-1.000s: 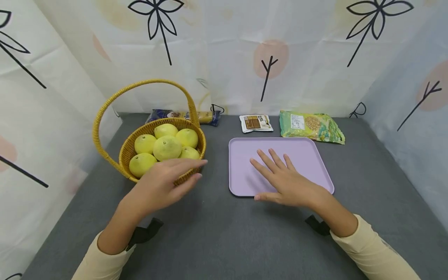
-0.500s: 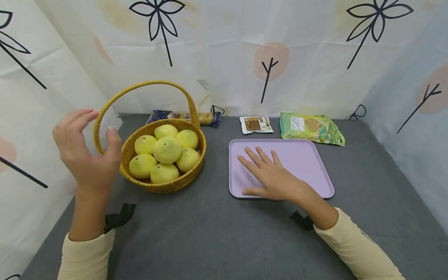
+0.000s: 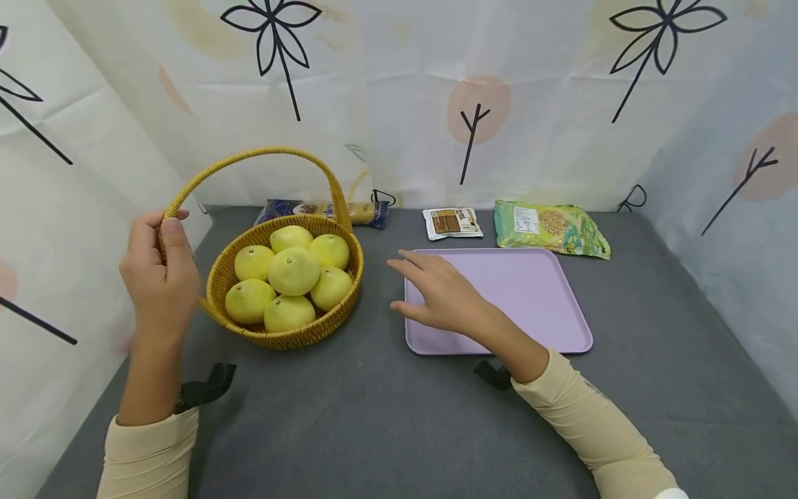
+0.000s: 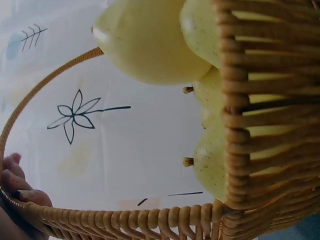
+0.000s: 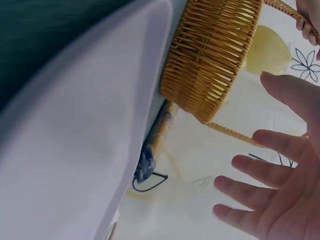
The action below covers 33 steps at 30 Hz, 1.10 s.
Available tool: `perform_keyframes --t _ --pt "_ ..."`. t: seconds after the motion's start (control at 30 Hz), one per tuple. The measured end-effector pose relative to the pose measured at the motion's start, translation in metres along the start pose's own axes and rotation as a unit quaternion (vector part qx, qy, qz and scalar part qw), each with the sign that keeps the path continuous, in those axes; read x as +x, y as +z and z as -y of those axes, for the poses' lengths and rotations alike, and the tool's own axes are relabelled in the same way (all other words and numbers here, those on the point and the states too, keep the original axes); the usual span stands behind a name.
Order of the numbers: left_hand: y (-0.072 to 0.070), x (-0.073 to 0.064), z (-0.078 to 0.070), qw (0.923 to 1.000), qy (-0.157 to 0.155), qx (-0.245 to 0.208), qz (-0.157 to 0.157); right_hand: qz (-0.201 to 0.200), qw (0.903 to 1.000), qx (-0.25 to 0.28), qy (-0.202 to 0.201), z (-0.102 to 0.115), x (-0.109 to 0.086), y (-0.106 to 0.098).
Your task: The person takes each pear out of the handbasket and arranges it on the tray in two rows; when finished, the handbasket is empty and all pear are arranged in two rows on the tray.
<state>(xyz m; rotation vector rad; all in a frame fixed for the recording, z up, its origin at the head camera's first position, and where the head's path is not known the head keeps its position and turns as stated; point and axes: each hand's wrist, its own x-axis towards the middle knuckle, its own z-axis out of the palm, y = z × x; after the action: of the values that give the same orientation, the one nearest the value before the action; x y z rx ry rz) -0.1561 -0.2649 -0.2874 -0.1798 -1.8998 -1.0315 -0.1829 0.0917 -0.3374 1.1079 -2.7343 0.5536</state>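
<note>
My left hand [image 3: 161, 281] grips the left side of the handle [image 3: 274, 150] of a yellow woven basket [image 3: 293, 339]. Several round yellow-green fruits [image 3: 294, 271] fill the basket. In the left wrist view the fingers [image 4: 34, 197] curl round the handle near its lower end, and the fruits show small stems. My right hand [image 3: 441, 291] hovers over the left edge of a lilac tray [image 3: 524, 301], its fingers spread and holding nothing. The right wrist view shows that palm [image 5: 300, 200] apart from the basket.
Behind the basket lies a blue and yellow packet [image 3: 368, 213]. A small white and brown sachet [image 3: 452, 222] and a green and yellow bag [image 3: 552, 229] lie behind the tray. Patterned white cloth [image 3: 399, 111] encloses the grey table [image 3: 386, 430] at the back and sides.
My left hand has gone from in front of the basket leftward to its handle and taken hold of it. My right hand has moved left across the tray.
</note>
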Motion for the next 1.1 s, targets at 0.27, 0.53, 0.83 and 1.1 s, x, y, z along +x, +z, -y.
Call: perform_keyframes --t 0.27,0.53,0.83,1.1 --pt "0.002 0.004 0.016 0.9994 0.028 -0.014 -0.015 -0.036 0.9985 0.039 -0.012 0.016 0.035 0.008" --pt "0.008 0.004 0.015 0.9982 0.043 0.0 -0.042 -0.024 0.9961 0.085 -0.004 0.04 0.069 0.02" --pt "0.007 0.004 0.004 0.9971 0.05 0.03 -0.049 -0.006 0.9912 0.131 0.018 0.068 0.1 0.036" --pt "0.008 0.004 0.002 0.9968 0.055 0.03 -0.051 -0.033 0.9872 0.153 0.03 0.074 0.107 0.051"
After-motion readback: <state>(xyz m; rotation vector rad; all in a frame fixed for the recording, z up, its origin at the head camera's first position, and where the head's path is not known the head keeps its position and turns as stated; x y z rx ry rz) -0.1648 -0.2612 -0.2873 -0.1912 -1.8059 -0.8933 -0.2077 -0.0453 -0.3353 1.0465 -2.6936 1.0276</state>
